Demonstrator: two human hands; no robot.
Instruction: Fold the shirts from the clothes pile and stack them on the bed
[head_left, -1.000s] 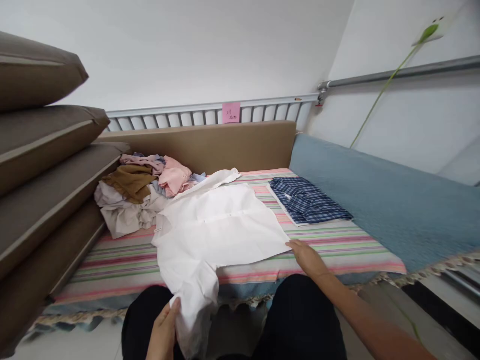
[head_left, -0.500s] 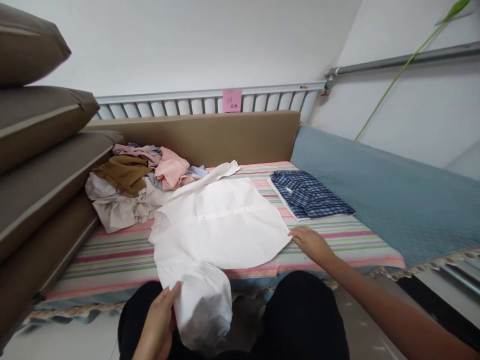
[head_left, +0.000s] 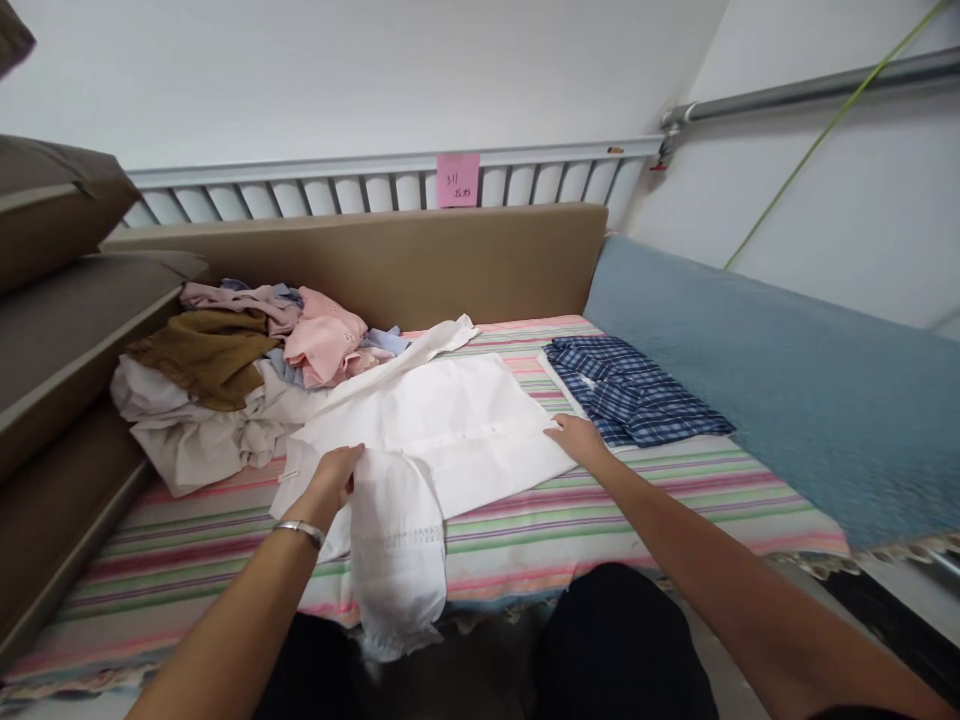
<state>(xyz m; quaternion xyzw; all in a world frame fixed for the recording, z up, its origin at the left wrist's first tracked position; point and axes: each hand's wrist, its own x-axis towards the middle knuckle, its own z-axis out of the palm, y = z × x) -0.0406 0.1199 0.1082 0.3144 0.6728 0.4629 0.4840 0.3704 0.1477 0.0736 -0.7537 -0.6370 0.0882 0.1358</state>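
Note:
A white shirt (head_left: 450,420) lies spread on the striped bedsheet (head_left: 600,510). My left hand (head_left: 334,475) grips its sleeve (head_left: 397,550) near the shoulder, and the sleeve hangs over the bed's front edge. My right hand (head_left: 574,438) rests on the shirt's right edge, fingers curled on the fabric. A folded blue plaid shirt (head_left: 634,395) lies just right of that hand.
A heap of unfolded clothes (head_left: 232,380), brown, pink and cream, sits at the back left. Brown cushions (head_left: 60,300) are stacked along the left. A tan headboard (head_left: 420,260) stands behind, and a blue blanket (head_left: 787,380) covers the right side.
My left hand has carried the sleeve up from my lap onto the shirt's left side. My right hand slid forward along the shirt's right edge. The view tilted down.

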